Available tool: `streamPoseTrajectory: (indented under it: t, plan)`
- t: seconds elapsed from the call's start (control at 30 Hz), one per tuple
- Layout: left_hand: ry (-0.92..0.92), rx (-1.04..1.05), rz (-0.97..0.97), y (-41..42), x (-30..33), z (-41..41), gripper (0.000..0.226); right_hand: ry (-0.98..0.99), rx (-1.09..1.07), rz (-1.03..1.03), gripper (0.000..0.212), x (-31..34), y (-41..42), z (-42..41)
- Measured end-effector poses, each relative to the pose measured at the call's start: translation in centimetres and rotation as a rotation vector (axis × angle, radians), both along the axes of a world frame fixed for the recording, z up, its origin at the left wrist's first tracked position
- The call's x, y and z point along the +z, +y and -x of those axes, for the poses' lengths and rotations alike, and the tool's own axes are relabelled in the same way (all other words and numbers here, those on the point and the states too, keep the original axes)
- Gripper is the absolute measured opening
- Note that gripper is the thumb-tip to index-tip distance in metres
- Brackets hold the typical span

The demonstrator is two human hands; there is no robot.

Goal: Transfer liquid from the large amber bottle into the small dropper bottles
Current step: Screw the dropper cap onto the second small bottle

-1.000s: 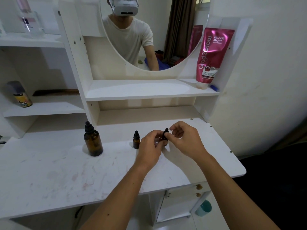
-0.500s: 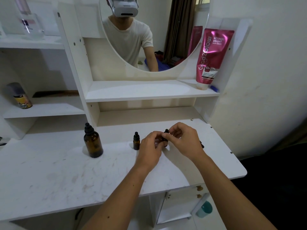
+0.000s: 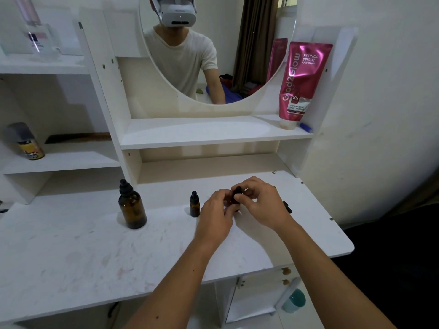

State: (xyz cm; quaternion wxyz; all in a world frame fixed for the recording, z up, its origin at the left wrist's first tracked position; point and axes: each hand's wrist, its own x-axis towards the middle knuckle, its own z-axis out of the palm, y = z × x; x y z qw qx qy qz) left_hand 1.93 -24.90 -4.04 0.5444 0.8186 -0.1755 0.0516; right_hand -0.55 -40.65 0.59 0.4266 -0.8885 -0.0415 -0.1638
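Observation:
The large amber bottle (image 3: 132,208) with a black dropper cap stands upright on the white tabletop (image 3: 95,252), left of centre. A small amber dropper bottle (image 3: 194,205), capped, stands to its right. My left hand (image 3: 217,213) grips a second small dropper bottle (image 3: 235,197), mostly hidden between my hands. My right hand (image 3: 261,205) pinches that bottle's black cap from the right. A small black object (image 3: 287,206) peeks out behind my right wrist; what it is cannot be told.
A shelf above the tabletop carries a pink serum tube (image 3: 301,81). A round mirror (image 3: 213,48) hangs behind it. A spray can (image 3: 25,144) and a clear bottle (image 3: 39,41) sit on left shelves. The tabletop's right edge drops to the floor.
Both hands stayed together on the small bottle, with my right fingers shifting slightly on its cap. The other bottles have not moved.

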Motion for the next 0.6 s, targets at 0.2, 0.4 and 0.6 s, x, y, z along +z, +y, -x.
streamPoseTrajectory:
  t: [0.2, 0.4, 0.6]
  plan:
    - [-0.01, 0.003, 0.005, 0.01, -0.06, -0.01, 0.023, 0.062, -0.06, -0.109, 0.018, -0.3, -0.04, -0.37]
    - [-0.003, 0.003, 0.013, 0.1, 0.14, 0.26, 0.023, 0.077, -0.102, -0.187, 0.019, -0.73, 0.24, -0.3]
    - [0.014, 0.028, 0.026, 0.37, 0.48, 0.7, 0.033, 0.059, -0.118, -0.124, 0.026, -0.64, 0.8, 0.04]
